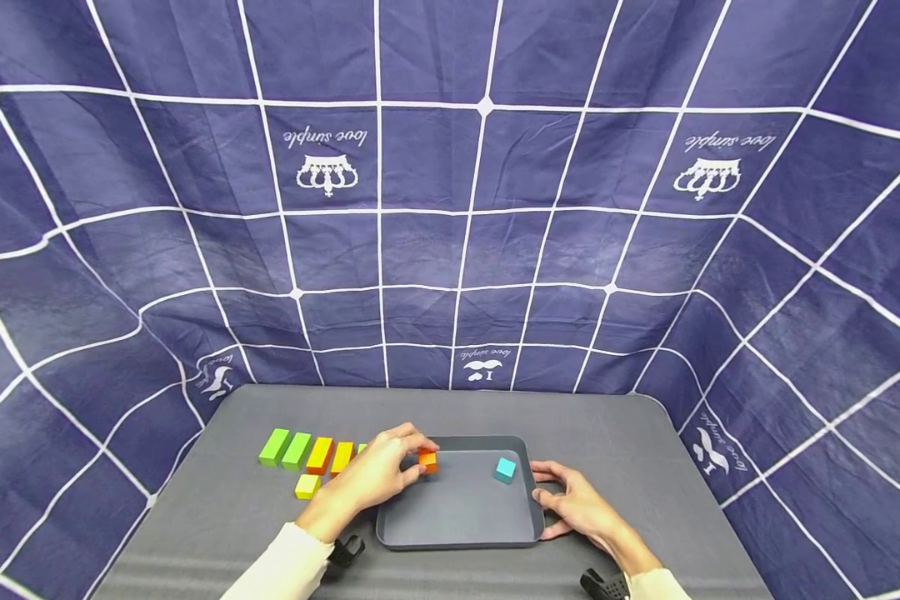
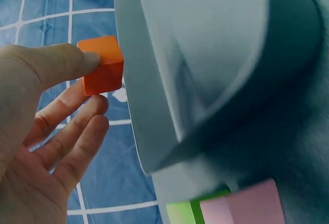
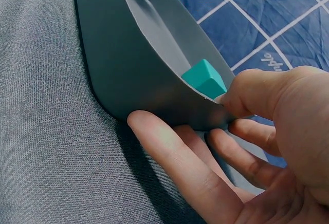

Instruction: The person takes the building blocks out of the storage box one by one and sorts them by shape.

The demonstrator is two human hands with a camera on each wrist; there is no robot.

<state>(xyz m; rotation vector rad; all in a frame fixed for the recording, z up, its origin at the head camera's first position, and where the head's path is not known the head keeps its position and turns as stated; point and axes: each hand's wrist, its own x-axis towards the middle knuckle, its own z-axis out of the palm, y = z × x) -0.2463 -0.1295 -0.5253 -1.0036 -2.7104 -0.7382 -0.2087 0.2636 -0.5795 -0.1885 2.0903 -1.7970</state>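
Observation:
In the head view my left hand (image 1: 382, 468) pinches an orange cube (image 1: 428, 462) between thumb and fingertips, above the left part of a grey rectangular tray (image 1: 461, 547). The left wrist view shows the thumb on one face of the orange cube (image 2: 102, 66), with other fingers behind and below it. A teal cube (image 1: 505, 470) lies inside the tray toward its right side. My right hand (image 1: 581, 506) holds the tray's right wall. In the right wrist view its thumb is at the rim and its fingers touch the outer wall (image 3: 154, 88), near the teal cube (image 3: 205, 77).
Left of the tray, green blocks (image 1: 274, 447), an orange block (image 1: 319, 456), a yellow-orange block (image 1: 342, 457) and a yellow cube (image 1: 307, 486) sit on the grey tabletop (image 1: 217, 517). A pink block (image 2: 247, 203) shows in the left wrist view. A blue checked curtain (image 1: 435, 250) surrounds the table.

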